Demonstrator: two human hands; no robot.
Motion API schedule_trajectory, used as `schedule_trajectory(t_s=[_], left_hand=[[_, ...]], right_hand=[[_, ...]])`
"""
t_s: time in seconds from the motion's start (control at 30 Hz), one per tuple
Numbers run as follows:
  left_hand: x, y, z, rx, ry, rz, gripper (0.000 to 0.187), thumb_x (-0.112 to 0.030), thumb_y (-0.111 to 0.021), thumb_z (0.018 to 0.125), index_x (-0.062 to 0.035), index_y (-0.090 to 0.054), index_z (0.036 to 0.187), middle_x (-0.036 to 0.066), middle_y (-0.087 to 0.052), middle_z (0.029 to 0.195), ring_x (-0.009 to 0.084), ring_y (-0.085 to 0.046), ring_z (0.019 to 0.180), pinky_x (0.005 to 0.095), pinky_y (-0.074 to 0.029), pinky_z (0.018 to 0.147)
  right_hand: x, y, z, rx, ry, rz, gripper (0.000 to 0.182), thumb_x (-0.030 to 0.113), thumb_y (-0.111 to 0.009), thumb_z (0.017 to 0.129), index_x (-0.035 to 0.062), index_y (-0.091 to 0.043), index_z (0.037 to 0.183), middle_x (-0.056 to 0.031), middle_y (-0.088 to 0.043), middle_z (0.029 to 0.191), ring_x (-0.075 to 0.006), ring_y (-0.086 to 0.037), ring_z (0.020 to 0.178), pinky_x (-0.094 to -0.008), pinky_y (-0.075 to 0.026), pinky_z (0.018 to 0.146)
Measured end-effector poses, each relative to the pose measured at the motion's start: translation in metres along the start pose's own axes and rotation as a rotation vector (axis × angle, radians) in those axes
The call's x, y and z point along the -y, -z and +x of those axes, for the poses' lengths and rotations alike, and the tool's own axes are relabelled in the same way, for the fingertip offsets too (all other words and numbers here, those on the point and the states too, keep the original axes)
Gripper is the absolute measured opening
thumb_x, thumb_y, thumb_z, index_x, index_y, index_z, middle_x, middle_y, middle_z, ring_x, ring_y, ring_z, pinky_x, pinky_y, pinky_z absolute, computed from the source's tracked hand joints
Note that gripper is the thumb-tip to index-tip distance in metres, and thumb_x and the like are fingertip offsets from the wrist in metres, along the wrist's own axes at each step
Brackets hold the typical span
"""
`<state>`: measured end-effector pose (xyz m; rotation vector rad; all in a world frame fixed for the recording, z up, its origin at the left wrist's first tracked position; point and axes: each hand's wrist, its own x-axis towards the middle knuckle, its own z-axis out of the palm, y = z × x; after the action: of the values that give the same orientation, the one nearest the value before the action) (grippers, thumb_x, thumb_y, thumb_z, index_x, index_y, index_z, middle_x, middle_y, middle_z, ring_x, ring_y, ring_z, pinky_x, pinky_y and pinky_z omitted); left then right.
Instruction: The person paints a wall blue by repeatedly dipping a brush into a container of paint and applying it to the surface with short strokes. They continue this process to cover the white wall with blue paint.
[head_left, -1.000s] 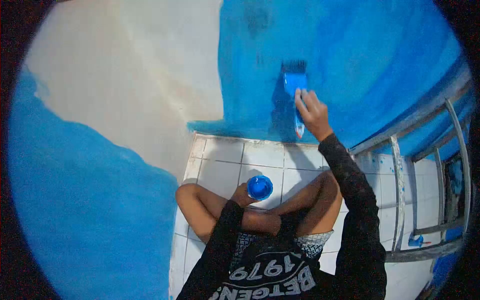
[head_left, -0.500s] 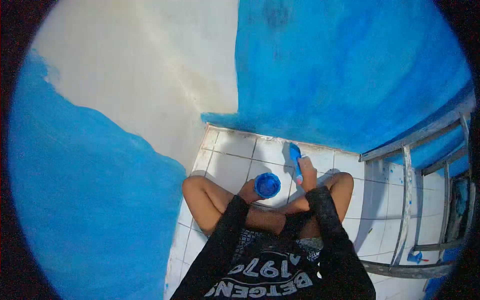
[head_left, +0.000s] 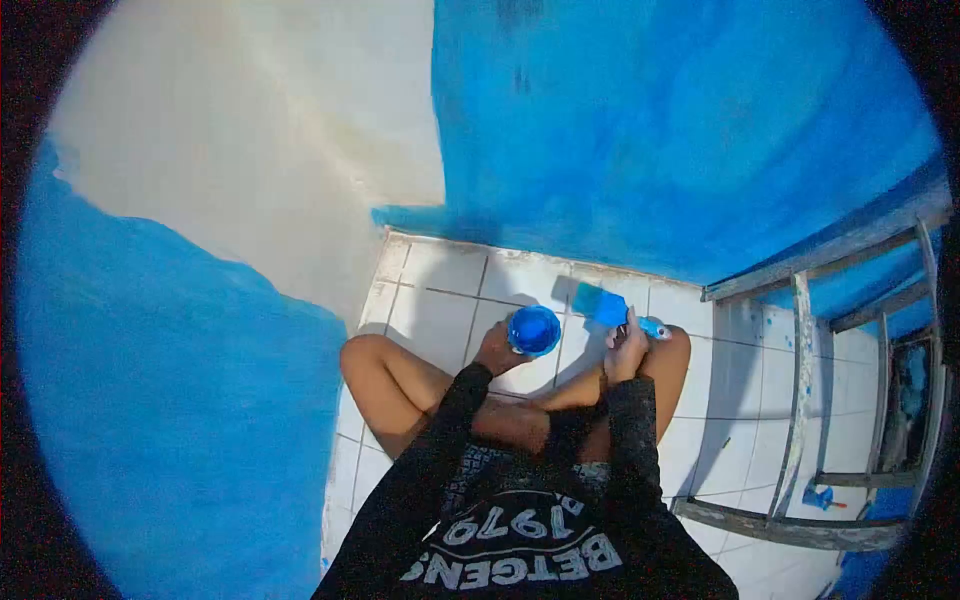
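Note:
My left hand [head_left: 494, 350] is wrapped round the side of a round cup of blue paint [head_left: 533, 331], which it holds upright above the tiled floor. Just right of the cup, my right hand [head_left: 627, 348] grips a wide blue paintbrush [head_left: 606, 306] by its handle. The bristles point left, towards the cup but apart from it, and the handle end sticks out to the right near my knee.
Blue and off-white walls [head_left: 300, 150] meet the white tiled floor [head_left: 430, 325] ahead of my crossed legs. At the right stands a worn wooden ladder [head_left: 802, 370]. A second blue brush [head_left: 820, 496] lies on the floor between its rails.
The brush has turned from upright in view to nearly sideways, its broad face now showing. The cup has moved slightly up in view, and the whole view has shifted a little.

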<state>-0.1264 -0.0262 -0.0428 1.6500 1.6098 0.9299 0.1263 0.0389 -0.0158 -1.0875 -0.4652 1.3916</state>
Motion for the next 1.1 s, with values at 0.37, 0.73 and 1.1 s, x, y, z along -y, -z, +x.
schedule_trajectory(t_s=[0.37, 0.73, 1.1], left_hand=[[-0.026, -0.035, -0.005, -0.121, 0.068, -0.048, 0.103, -0.037, -0.090, 0.059, -0.0033, -0.034, 0.140, 0.020, -0.049, 0.128, 0.0382, -0.048, 0.117, 0.0472, -0.043, 0.096], [-0.010, -0.036, -0.020, -0.088, 0.104, -0.273, 0.112, -0.029, -0.092, 0.059, -0.0007, -0.025, 0.144, 0.021, -0.045, 0.136, 0.0365, -0.045, 0.125, 0.0463, -0.041, 0.103], [-0.029, -0.031, -0.016, -0.036, 0.139, -0.275, 0.107, -0.026, -0.090, 0.065, -0.0023, -0.023, 0.145, 0.022, -0.043, 0.133, 0.0339, -0.047, 0.124, 0.0429, -0.053, 0.093]], right_hand=[[-0.024, 0.006, 0.016, 0.003, 1.103, -0.546, 0.025, 0.032, -0.057, 0.096, 0.0075, -0.058, 0.100, 0.0012, -0.058, 0.078, -0.0076, -0.054, 0.058, -0.0219, -0.048, 0.054], [0.046, -0.019, -0.036, -0.028, 0.026, -0.070, 0.021, 0.030, -0.068, 0.091, 0.0094, -0.062, 0.093, 0.0030, -0.056, 0.071, -0.0059, -0.048, 0.058, -0.0232, -0.038, 0.050], [0.106, -0.080, -0.084, -0.044, 0.309, -1.014, 0.032, 0.028, -0.075, 0.083, -0.0026, -0.070, 0.086, -0.0115, -0.069, 0.076, -0.0160, -0.063, 0.070, -0.0330, -0.048, 0.066]])
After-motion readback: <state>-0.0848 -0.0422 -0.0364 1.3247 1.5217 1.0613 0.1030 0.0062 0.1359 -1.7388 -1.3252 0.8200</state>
